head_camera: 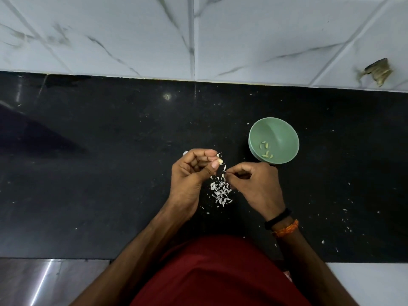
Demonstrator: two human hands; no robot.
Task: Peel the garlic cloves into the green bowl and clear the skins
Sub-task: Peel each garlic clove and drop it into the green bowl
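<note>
Near: skins [221, 192] heaped on tabletop [110, 173] between the wrists. Left hand [194, 171] pinches a clove [220, 161] at its fingertips; right hand [256, 184] pinches a strip of skin [224, 171] hanging off it. Risks: clove slips from the small pinch onto the tabletop; skin tears short, leaving bits stuck; flakes drift wider, harder to clear. Further right: bowl [273, 140] close to the right hand, several peeled cloves [266, 150] inside; a knuckle could knock it. Stray flakes right, tiled wall [198, 36] behind. Path to bowl open.
</note>
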